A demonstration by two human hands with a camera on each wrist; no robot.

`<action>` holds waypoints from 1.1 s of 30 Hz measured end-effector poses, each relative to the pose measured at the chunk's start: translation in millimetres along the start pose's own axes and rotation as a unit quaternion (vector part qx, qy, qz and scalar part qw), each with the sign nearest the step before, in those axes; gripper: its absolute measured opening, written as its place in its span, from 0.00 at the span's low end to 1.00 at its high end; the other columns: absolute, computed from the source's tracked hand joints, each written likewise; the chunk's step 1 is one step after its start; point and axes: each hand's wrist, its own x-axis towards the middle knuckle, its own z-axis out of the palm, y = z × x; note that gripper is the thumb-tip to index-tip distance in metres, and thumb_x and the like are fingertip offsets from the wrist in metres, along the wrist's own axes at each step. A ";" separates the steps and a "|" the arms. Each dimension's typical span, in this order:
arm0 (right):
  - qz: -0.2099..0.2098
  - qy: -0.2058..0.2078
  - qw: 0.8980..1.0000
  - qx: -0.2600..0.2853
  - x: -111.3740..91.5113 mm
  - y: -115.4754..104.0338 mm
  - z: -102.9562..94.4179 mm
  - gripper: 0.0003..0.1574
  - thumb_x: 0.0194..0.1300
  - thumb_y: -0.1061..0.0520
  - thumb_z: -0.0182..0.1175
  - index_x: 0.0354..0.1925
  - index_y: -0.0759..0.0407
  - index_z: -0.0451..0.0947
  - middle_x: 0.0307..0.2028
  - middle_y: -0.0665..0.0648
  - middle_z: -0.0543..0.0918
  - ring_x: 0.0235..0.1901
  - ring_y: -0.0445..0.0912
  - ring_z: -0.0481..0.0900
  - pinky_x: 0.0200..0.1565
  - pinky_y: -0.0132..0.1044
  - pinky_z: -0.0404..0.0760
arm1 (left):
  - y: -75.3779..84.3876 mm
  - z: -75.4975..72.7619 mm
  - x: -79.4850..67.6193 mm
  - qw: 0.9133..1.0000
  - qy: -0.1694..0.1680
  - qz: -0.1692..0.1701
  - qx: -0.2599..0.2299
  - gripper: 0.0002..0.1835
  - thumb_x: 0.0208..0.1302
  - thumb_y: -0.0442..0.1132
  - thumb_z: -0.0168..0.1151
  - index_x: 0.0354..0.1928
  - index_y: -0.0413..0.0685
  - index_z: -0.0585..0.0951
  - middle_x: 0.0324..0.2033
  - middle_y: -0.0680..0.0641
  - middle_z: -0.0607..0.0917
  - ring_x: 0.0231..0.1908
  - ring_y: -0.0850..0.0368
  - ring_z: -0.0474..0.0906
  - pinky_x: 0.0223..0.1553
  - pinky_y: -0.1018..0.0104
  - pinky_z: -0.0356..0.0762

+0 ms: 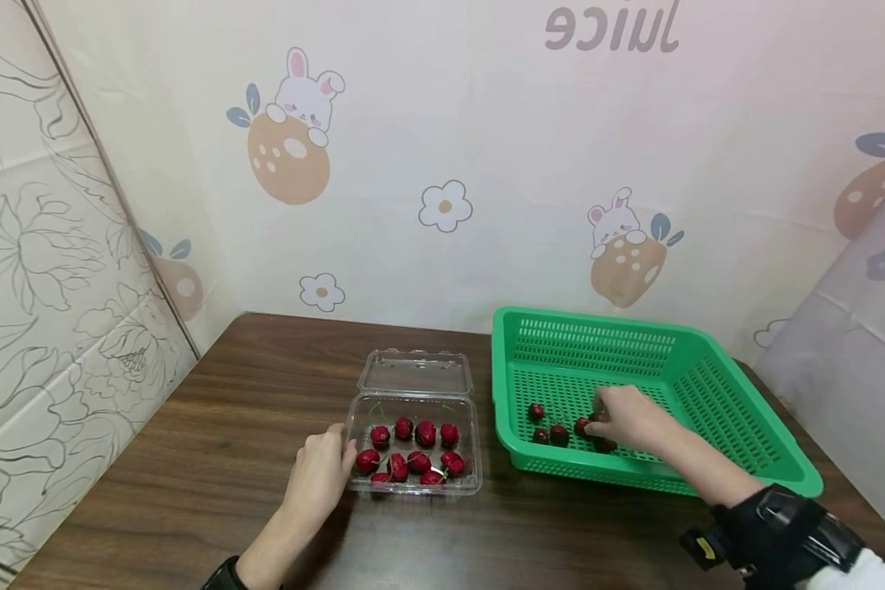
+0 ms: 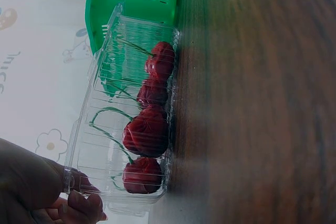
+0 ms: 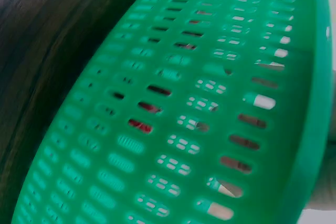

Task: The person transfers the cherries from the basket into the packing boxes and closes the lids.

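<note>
A clear plastic clamshell box (image 1: 413,406) lies with its lid folded back, and several red cherries (image 1: 425,434) with green stems sit in it. At its left wall, my left hand (image 1: 319,467) grips the rim; the left wrist view shows the fingers curled at the box's edge. My right hand (image 1: 632,419) reaches down into the green basket (image 1: 737,410), fingers bent, with a dark cherry (image 1: 599,416) between thumb and forefinger. Other cherries (image 1: 559,435) lie around those fingertips on the basket floor. Basket wall (image 3: 210,98) hides most of this hand in the right wrist view.
Both containers stand on a brown wooden table (image 1: 214,459), the basket to the right of the box with a narrow gap between. Behind the table hangs a printed wall covering (image 1: 442,270); another patterned panel (image 1: 59,287) borders the left side.
</note>
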 end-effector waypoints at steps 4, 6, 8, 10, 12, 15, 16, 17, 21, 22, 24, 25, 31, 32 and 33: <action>0.008 -0.013 1.000 -0.005 2.5 9.1 3.1 0.12 0.51 0.59 0.64 0.25 0.60 0.68 0.16 0.52 0.67 0.16 0.43 0.64 0.20 0.36 0.63 | -0.3 -0.4 -0.1 1.000 -0.001 -0.001 -0.002 0.08 0.53 0.29 0.57 0.33 0.29 0.76 0.16 0.43 0.77 0.13 0.56 0.70 0.10 0.63 0.65; 0.014 -0.023 1.000 -0.005 3.8 13.7 3.4 0.13 0.51 0.58 0.64 0.26 0.61 0.68 0.18 0.52 0.68 0.17 0.43 0.65 0.21 0.37 0.64 | -0.3 -0.4 0.0 1.000 -0.003 -0.003 -0.003 0.07 0.53 0.29 0.57 0.33 0.30 0.76 0.15 0.44 0.76 0.13 0.56 0.69 0.10 0.64 0.64; 0.022 -0.034 0.999 -0.007 4.8 17.2 4.0 0.13 0.51 0.58 0.64 0.28 0.62 0.69 0.19 0.53 0.68 0.18 0.44 0.66 0.22 0.37 0.65 | -0.5 -0.5 0.0 1.000 -0.004 -0.005 -0.004 0.07 0.53 0.29 0.57 0.33 0.30 0.76 0.15 0.45 0.76 0.13 0.56 0.69 0.10 0.64 0.64; 0.031 -0.046 0.998 -0.006 5.8 20.2 4.3 0.15 0.51 0.57 0.64 0.29 0.63 0.68 0.21 0.53 0.68 0.19 0.44 0.66 0.22 0.37 0.65 | -0.6 -0.6 -0.1 1.000 -0.003 -0.005 -0.004 0.08 0.53 0.29 0.57 0.34 0.29 0.76 0.15 0.44 0.77 0.14 0.56 0.69 0.11 0.63 0.65; 0.040 -0.058 0.998 -0.005 6.8 22.9 5.2 0.16 0.50 0.56 0.64 0.31 0.65 0.69 0.23 0.54 0.69 0.20 0.45 0.66 0.23 0.38 0.65 | -0.8 -0.7 -0.2 1.000 -0.002 -0.004 -0.002 0.09 0.53 0.29 0.57 0.35 0.29 0.76 0.16 0.44 0.77 0.14 0.56 0.70 0.11 0.63 0.65; 0.046 -0.068 0.997 -0.004 8.1 26.8 7.2 0.19 0.50 0.55 0.65 0.32 0.66 0.69 0.25 0.55 0.70 0.22 0.45 0.66 0.24 0.38 0.65 | -1.0 -0.8 -0.2 1.000 -0.001 -0.002 -0.002 0.09 0.53 0.29 0.57 0.35 0.28 0.76 0.16 0.43 0.77 0.14 0.56 0.71 0.11 0.63 0.66; 0.046 -0.070 0.996 -0.006 8.3 28.0 8.0 0.19 0.49 0.55 0.65 0.32 0.66 0.69 0.25 0.56 0.70 0.22 0.45 0.66 0.25 0.39 0.66 | -1.1 -0.9 -0.2 1.000 -0.002 -0.001 -0.002 0.09 0.53 0.29 0.57 0.35 0.28 0.76 0.16 0.43 0.77 0.14 0.56 0.71 0.11 0.63 0.66; 0.048 -0.071 0.996 -0.007 8.5 28.9 9.3 0.19 0.49 0.55 0.65 0.31 0.66 0.68 0.25 0.55 0.70 0.22 0.45 0.66 0.25 0.38 0.65 | -1.1 -0.9 -0.2 1.000 -0.002 -0.001 -0.003 0.09 0.54 0.29 0.57 0.35 0.28 0.76 0.16 0.43 0.77 0.14 0.56 0.70 0.11 0.63 0.66; 0.048 -0.075 0.996 0.001 8.7 31.1 14.4 0.21 0.49 0.55 0.65 0.22 0.60 0.62 0.18 0.51 0.59 0.18 0.42 0.55 0.22 0.36 0.57 | -1.0 -1.0 -0.4 1.000 -0.004 -0.003 -0.005 0.09 0.54 0.29 0.57 0.35 0.28 0.76 0.16 0.44 0.77 0.14 0.57 0.69 0.11 0.64 0.65; 0.046 -0.074 0.996 0.004 8.6 31.6 15.9 0.23 0.49 0.55 0.65 0.20 0.58 0.59 0.16 0.50 0.55 0.17 0.41 0.52 0.22 0.35 0.55 | -1.0 -1.0 -0.4 1.000 -0.004 -0.003 -0.006 0.09 0.54 0.29 0.57 0.35 0.28 0.76 0.16 0.44 0.77 0.14 0.57 0.69 0.11 0.65 0.64; 0.042 -0.071 0.997 0.009 8.4 32.1 18.6 0.28 0.49 0.56 0.65 0.18 0.55 0.52 0.16 0.49 0.48 0.17 0.41 0.47 0.22 0.35 0.51 | -0.9 -1.0 -0.3 1.000 -0.004 -0.004 -0.006 0.08 0.54 0.29 0.57 0.34 0.29 0.76 0.15 0.45 0.76 0.13 0.58 0.69 0.11 0.65 0.64; 0.040 -0.068 0.997 0.009 8.2 32.6 19.8 0.29 0.50 0.56 0.65 0.17 0.55 0.51 0.16 0.49 0.47 0.17 0.41 0.45 0.22 0.35 0.50 | -0.8 -1.0 -0.3 1.000 -0.004 -0.004 -0.005 0.08 0.54 0.29 0.57 0.34 0.29 0.76 0.15 0.45 0.76 0.13 0.58 0.68 0.11 0.65 0.64; 0.042 -0.061 0.997 0.007 8.5 35.4 26.8 0.28 0.50 0.56 0.65 0.17 0.54 0.52 0.15 0.49 0.48 0.17 0.41 0.46 0.22 0.34 0.50 | -0.6 -1.2 -0.1 1.000 -0.007 -0.006 -0.006 0.08 0.54 0.29 0.56 0.34 0.29 0.75 0.15 0.45 0.75 0.13 0.59 0.67 0.10 0.67 0.63; 0.042 -0.061 0.997 0.008 8.8 35.6 27.7 0.28 0.50 0.56 0.65 0.17 0.54 0.52 0.15 0.48 0.48 0.16 0.40 0.46 0.21 0.34 0.50 | -0.5 -1.3 -0.1 1.000 -0.008 -0.006 -0.006 0.08 0.54 0.29 0.56 0.34 0.29 0.75 0.15 0.46 0.75 0.13 0.59 0.67 0.09 0.67 0.62; 0.041 -0.059 0.997 0.009 9.2 36.1 28.5 0.29 0.50 0.57 0.65 0.16 0.54 0.51 0.14 0.48 0.47 0.16 0.40 0.45 0.21 0.34 0.50 | -0.5 -1.3 0.0 1.000 -0.008 -0.006 -0.007 0.07 0.54 0.29 0.56 0.34 0.29 0.75 0.14 0.46 0.75 0.12 0.59 0.66 0.09 0.68 0.62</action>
